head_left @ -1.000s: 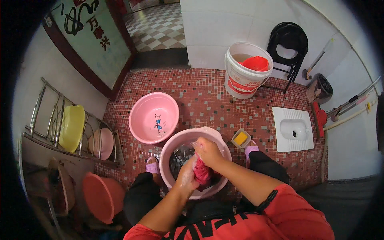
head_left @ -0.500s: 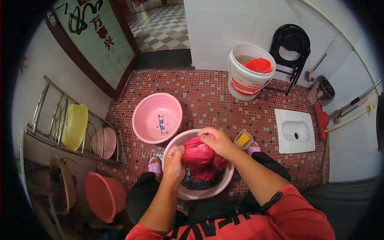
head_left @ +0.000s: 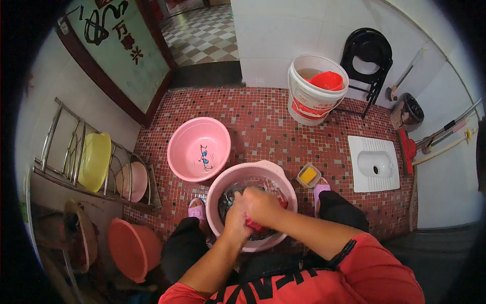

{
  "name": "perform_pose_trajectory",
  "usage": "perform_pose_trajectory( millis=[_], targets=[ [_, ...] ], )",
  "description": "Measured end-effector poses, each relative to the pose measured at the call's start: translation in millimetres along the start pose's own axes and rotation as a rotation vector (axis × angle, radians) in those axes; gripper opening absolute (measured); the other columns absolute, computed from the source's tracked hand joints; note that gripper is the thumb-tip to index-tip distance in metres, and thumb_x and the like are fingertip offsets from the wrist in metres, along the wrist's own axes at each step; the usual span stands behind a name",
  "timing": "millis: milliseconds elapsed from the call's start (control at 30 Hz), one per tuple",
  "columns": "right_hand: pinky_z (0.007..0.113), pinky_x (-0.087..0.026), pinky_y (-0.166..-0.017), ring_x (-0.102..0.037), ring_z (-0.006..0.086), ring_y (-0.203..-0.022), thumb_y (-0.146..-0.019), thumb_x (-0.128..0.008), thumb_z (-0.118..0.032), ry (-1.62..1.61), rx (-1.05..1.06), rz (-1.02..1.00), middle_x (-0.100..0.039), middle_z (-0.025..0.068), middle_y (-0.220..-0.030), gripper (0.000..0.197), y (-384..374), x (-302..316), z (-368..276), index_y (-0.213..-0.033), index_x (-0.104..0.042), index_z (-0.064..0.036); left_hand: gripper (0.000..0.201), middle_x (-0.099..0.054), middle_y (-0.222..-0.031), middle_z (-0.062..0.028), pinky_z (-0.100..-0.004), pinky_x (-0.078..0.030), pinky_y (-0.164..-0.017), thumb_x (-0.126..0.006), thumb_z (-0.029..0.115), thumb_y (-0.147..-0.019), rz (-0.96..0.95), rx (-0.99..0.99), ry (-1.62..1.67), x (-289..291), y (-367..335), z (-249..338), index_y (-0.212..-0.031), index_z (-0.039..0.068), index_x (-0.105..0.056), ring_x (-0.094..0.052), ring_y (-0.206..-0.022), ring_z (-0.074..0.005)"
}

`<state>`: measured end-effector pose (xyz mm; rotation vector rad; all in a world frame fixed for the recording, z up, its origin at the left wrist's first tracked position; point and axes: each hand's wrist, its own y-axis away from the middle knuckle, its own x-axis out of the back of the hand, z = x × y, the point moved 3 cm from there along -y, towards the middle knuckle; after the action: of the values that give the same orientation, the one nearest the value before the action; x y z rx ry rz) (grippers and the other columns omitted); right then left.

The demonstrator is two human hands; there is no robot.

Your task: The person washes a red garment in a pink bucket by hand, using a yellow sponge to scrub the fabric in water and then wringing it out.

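A pink basin (head_left: pixel 214 188) stands on the floor between my feet, with dark water or dark cloth inside it. My left hand (head_left: pixel 237 215) and my right hand (head_left: pixel 261 206) come together low over it, closed round a wet red cloth (head_left: pixel 254 226). Most of the cloth is hidden beneath the hands, though bits of red show under the fingers and beside the right wrist. Slight motion blur softens both hands. Right of the basin lies a small soap dish with a yellow bar of soap (head_left: pixel 308 176).
Another pink basin (head_left: pixel 177 152) sits just ahead on the left. Farther off stand a white bucket (head_left: pixel 304 104) holding a red dipper (head_left: pixel 326 81) and a black folding chair (head_left: pixel 374 78). A squat toilet (head_left: pixel 359 185) is at right; a metal rack (head_left: pixel 50 129) and orange-red tub (head_left: pixel 126 251) at left.
Both hands have lowered into the basin and drawn together. The red cloth, earlier held up and spread between them, is now bunched beneath them, uncovering the basin's far rim.
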<state>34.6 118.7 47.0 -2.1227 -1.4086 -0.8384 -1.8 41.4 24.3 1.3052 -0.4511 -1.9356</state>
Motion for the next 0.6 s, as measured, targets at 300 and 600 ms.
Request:
perform_pose_trajectory(
  millis=[300,600],
  targets=[
    [0.046,-0.044,-0.063,-0.056,0.0379,-0.073,-0.084,-0.048,-0.024,-0.029,-0.02,0.061,-0.056,0.0191,-0.078,0.021,-11,16,11,-0.082,-0.051,-0.0025,0.052,-0.049,-0.122,-0.0106,-0.0398,-0.035,-0.097,-0.041,0.046,-0.089,-0.096,0.08,0.132,-9,16,-13,-0.123,0.006,-0.043,-0.047,-0.112,-0.0248],
    [0.047,-0.047,-0.063,-0.058,0.0375,-0.076,-0.083,-0.049,-0.021,-0.065,-0.112,-0.105,-0.058,0.0205,-0.08,0.02,-10,7,-2,-0.091,-0.05,-0.0032,0.054,-0.056,-0.109,-0.0085,-0.0384,-0.04,-0.091,-0.04,0.053,-0.087,-0.012,0.145,0.091,9,8,-11,-0.117,0.009,-0.047,-0.052,-0.102,-0.0218]
  ],
)
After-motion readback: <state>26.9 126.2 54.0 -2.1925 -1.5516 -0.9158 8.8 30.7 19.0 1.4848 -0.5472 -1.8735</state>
